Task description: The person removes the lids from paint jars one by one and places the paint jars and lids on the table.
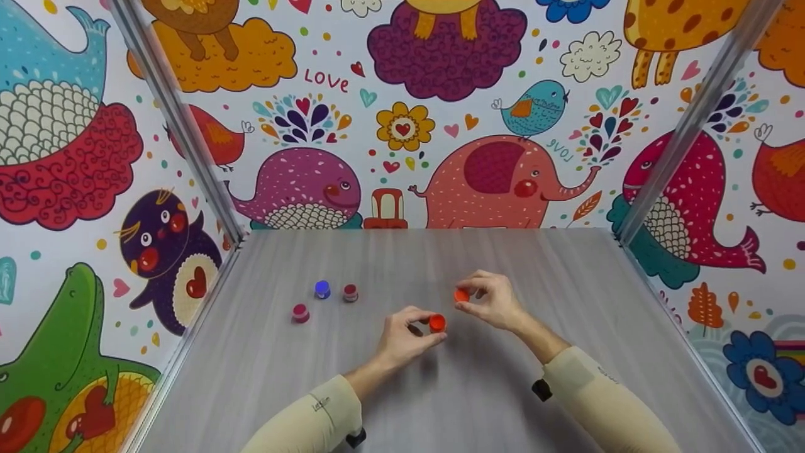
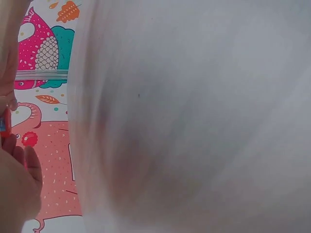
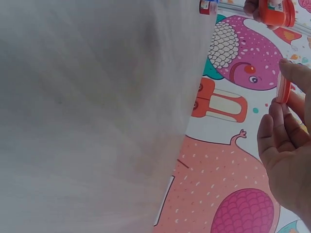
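Observation:
Near the middle of the table my left hand (image 1: 405, 336) grips a small orange-red jar (image 1: 437, 323) between thumb and fingers, above the surface. In the right wrist view this jar (image 3: 277, 12) shows a pale label on its side. Farther right and a little higher, my right hand (image 1: 494, 299) pinches a flat orange lid (image 1: 461, 295) by its rim, apart from the jar. The lid (image 3: 283, 88) appears nearly edge-on in the right wrist view. In the left wrist view, only part of an orange-red thing (image 2: 5, 124) shows at the left edge.
To the left on the grey table (image 1: 264, 377) stand a blue jar (image 1: 322, 289), a dark red jar (image 1: 350, 292) and a crimson jar (image 1: 300, 313), close together. Walls with cartoon animals and metal corner posts (image 1: 182, 126) enclose the table's back and sides.

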Available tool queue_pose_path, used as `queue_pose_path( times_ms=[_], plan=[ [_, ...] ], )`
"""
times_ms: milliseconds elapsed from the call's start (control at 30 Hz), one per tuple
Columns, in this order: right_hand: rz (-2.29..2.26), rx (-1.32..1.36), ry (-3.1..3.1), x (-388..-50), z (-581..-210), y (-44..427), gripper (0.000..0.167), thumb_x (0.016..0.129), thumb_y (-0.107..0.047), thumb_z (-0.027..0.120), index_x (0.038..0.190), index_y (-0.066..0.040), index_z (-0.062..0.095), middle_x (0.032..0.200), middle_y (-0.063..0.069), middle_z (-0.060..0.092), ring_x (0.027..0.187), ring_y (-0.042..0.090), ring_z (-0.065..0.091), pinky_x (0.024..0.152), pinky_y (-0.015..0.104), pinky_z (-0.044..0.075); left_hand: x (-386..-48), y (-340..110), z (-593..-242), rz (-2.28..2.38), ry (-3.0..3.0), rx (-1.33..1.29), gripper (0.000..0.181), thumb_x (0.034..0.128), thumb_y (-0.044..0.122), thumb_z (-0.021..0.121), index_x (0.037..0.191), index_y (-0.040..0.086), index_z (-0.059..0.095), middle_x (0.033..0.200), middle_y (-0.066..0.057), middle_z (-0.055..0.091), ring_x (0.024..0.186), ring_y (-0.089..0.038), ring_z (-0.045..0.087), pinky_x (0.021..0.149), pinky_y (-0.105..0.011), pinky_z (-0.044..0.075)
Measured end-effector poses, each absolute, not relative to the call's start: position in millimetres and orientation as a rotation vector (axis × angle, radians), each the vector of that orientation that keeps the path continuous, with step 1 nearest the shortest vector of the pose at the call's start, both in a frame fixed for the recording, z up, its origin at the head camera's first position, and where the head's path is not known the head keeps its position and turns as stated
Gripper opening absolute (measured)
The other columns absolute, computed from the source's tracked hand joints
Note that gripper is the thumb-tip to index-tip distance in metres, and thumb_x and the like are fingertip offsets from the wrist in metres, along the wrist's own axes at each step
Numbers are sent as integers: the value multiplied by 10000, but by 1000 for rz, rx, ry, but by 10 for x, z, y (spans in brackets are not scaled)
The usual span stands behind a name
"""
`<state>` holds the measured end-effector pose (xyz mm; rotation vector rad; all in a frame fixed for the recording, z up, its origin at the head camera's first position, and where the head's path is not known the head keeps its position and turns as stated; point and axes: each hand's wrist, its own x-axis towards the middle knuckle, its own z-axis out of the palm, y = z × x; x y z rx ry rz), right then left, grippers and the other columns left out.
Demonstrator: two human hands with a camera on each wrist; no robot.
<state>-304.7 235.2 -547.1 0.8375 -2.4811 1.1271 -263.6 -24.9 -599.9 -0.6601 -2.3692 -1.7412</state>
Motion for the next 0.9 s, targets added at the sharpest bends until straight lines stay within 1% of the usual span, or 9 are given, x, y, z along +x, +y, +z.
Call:
queue_pose_path(
  times_ms=[100,167,300,467,533,633,800,833,900],
  plan=[
    [1111,813,-2500,-3051,-5497,2372,307,873,-87,967,1162,-81,865,1026,101,805,897,257,740,793,362,647,-2628,-229,-6006,-1730,-2371,-664,297,860,216,999,1128,153,884,1035,-72,829,958,-278,790,803,-378,688],
    [1105,791,-2516,-3050,-5512,2388,315,869,-91,971,1165,-74,865,1017,108,802,893,264,737,794,373,653,-2624,-212,-6007,-1728,-2378,-653,302,852,225,1006,1123,162,889,1022,-64,828,936,-195,776,806,-404,692],
    [1105,753,-2551,-3050,-5524,2427,320,878,-133,974,1174,-79,867,1020,123,799,898,258,728,804,336,645,-2623,-177,-6002,-1725,-2384,-627,291,848,215,1006,1113,174,893,1010,-61,828,913,-91,740,814,-422,694],
    [1092,721,-2579,-3061,-5521,2470,320,893,-178,972,1182,-89,866,1037,115,801,911,246,730,809,314,633,-2626,-154,-5987,-1735,-2391,-647,288,866,224,994,1128,170,887,1030,-62,828,962,-304,782,823,-375,686],
    [1087,697,-2586,-3058,-5525,2483,318,893,-173,972,1180,-87,866,1040,104,802,912,236,729,809,306,629,-2621,-142,-5991,-1744,-2394,-656,295,871,226,989,1139,163,884,1042,-64,829,997,-392,777,830,-390,688],
    [1086,657,-2596,-3056,-5542,2504,313,895,-159,967,1181,-85,867,1044,77,802,915,217,723,811,292,624,-2621,-118,-6029,-1726,-2393,-668,299,873,244,987,1140,159,884,1048,-62,835,984,-343,778,821,-402,690],
    [1084,617,-2600,-3063,-5578,2540,309,887,-112,962,1178,-72,867,1046,75,805,911,217,720,811,300,631,-2611,-72,-6094,-1690,-2392,-685,283,871,240,986,1122,158,887,1025,-54,833,932,-104,730,791,-368,680],
    [1080,614,-2600,-3064,-5583,2544,310,886,-109,962,1177,-66,866,1045,85,805,908,222,719,809,308,633,-2608,-61,-6104,-1682,-2396,-685,281,870,238,986,1119,156,887,1021,-53,832,928,-87,722,787,-361,678],
    [1068,607,-2601,-3069,-5604,2559,304,890,-115,959,1173,-59,865,1041,102,803,899,223,712,805,318,636,-2603,-36,-6120,-1668,-2408,-685,286,861,226,989,1116,147,888,1015,-53,831,929,-142,740,784,-350,673]
  ],
)
